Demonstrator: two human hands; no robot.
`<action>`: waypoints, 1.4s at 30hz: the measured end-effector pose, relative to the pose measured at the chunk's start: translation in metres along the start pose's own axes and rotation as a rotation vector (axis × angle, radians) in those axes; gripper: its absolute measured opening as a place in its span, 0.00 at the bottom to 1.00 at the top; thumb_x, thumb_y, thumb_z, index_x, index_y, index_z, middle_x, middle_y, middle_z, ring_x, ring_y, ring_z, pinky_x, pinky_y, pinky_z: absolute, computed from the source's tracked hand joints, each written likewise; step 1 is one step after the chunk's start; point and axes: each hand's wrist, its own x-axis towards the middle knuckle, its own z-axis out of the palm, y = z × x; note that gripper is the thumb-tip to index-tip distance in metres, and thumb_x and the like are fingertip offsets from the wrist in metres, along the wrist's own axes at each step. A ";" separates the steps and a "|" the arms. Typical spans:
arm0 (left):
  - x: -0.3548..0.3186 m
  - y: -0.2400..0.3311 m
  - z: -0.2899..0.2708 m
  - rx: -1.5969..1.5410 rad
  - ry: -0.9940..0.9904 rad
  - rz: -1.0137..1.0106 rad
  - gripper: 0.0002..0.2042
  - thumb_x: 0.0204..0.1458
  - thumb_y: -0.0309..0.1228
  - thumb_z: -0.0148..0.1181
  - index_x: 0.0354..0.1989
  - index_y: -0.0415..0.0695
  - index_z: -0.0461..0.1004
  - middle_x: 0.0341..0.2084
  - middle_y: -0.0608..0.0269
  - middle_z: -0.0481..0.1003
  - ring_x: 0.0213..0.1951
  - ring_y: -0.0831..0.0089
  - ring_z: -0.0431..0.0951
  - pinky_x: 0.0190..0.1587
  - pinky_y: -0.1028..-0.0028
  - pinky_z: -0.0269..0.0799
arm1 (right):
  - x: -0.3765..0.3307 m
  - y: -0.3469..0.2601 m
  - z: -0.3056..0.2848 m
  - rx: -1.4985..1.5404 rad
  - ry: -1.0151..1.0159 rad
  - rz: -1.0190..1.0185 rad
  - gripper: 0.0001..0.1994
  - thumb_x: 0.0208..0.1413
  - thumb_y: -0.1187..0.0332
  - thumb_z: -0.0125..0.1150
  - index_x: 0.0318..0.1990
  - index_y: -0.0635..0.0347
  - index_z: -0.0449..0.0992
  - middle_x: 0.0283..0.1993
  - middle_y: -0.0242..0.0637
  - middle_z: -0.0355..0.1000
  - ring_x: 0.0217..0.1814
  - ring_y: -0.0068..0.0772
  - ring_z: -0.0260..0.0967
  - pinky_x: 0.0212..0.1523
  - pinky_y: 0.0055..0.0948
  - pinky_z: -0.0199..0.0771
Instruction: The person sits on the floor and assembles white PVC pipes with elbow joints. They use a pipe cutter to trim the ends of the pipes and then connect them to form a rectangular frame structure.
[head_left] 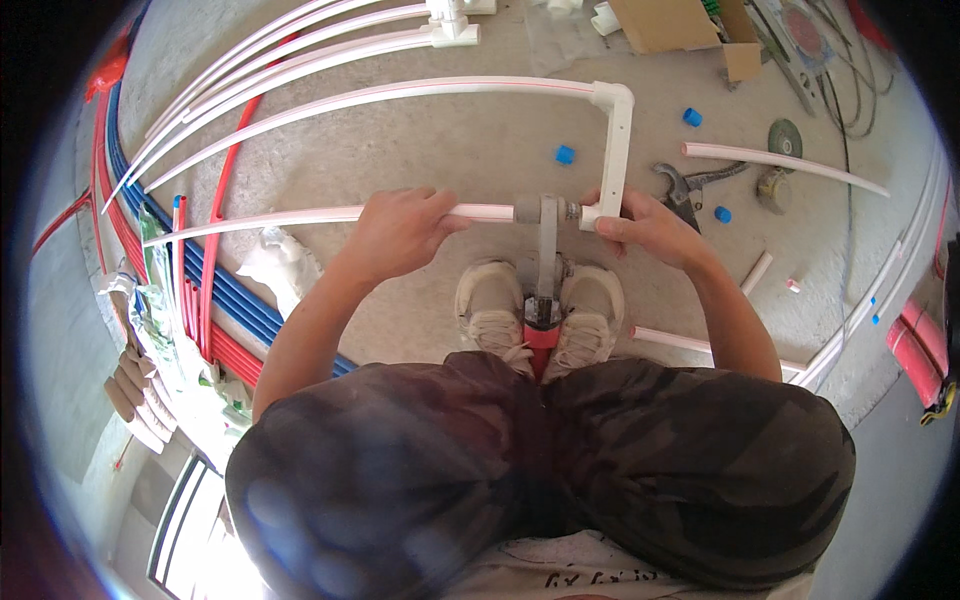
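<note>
Pipe (300,216) — long, white — is gripped by the left hand (400,235), closed around it just left of the grey welding tool (547,240). Elbow fitting (592,215) is pinched by the right hand (655,228) right of the tool — shoes (540,305) are planted below it on the concrete floor (480,150).

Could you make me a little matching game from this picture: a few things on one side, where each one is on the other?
Things:
1. Long white pipe
2. Elbow fitting
3. Blue caps
4. Welding tool

Places:
A. Loose on the concrete floor
B. Standing between the shoes
C. Gripped by the left hand
D. Held by the right hand

Pairs: 1-C, 2-D, 3-A, 4-B
</note>
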 end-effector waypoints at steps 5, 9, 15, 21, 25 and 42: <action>-0.007 -0.006 -0.011 -0.008 0.024 -0.045 0.16 0.62 0.44 0.59 0.32 0.44 0.71 0.23 0.52 0.73 0.30 0.46 0.75 0.32 0.54 0.68 | 0.007 -0.002 0.005 -0.006 0.116 0.050 0.26 0.57 0.58 0.70 0.57 0.64 0.72 0.37 0.28 0.68 0.33 0.20 0.65 0.31 0.23 0.63; -0.009 -0.009 -0.033 -0.040 0.076 -0.026 0.16 0.62 0.44 0.59 0.31 0.43 0.70 0.24 0.53 0.73 0.30 0.47 0.76 0.33 0.54 0.68 | 0.005 0.003 0.006 0.014 0.149 0.099 0.24 0.55 0.58 0.71 0.52 0.66 0.75 0.34 0.27 0.68 0.31 0.18 0.63 0.29 0.22 0.59; -0.005 -0.007 -0.029 -0.018 0.008 -0.037 0.17 0.63 0.46 0.57 0.32 0.44 0.70 0.25 0.54 0.75 0.31 0.48 0.77 0.34 0.52 0.69 | 0.002 0.001 0.008 -0.069 0.153 -0.001 0.23 0.56 0.53 0.70 0.47 0.66 0.76 0.35 0.31 0.71 0.31 0.22 0.65 0.32 0.24 0.67; 0.005 -0.009 -0.004 -0.020 -0.120 -0.067 0.18 0.63 0.45 0.57 0.31 0.42 0.70 0.24 0.50 0.73 0.31 0.44 0.75 0.33 0.53 0.68 | 0.000 0.000 0.002 0.032 0.021 0.027 0.26 0.59 0.51 0.68 0.54 0.63 0.71 0.40 0.32 0.71 0.35 0.22 0.67 0.36 0.24 0.67; 0.003 -0.003 0.000 -0.039 -0.101 -0.092 0.19 0.63 0.47 0.58 0.31 0.42 0.70 0.23 0.49 0.73 0.30 0.44 0.75 0.32 0.54 0.68 | 0.010 0.015 0.000 0.150 0.023 -0.011 0.25 0.59 0.54 0.69 0.55 0.61 0.70 0.40 0.28 0.68 0.35 0.19 0.61 0.34 0.22 0.61; 0.009 -0.003 0.007 -0.064 -0.118 -0.120 0.19 0.61 0.47 0.60 0.30 0.43 0.70 0.22 0.51 0.72 0.28 0.47 0.75 0.30 0.53 0.67 | 0.030 0.023 -0.011 0.064 -0.132 -0.017 0.26 0.54 0.56 0.71 0.56 0.56 0.71 0.45 0.26 0.67 0.50 0.22 0.63 0.52 0.27 0.63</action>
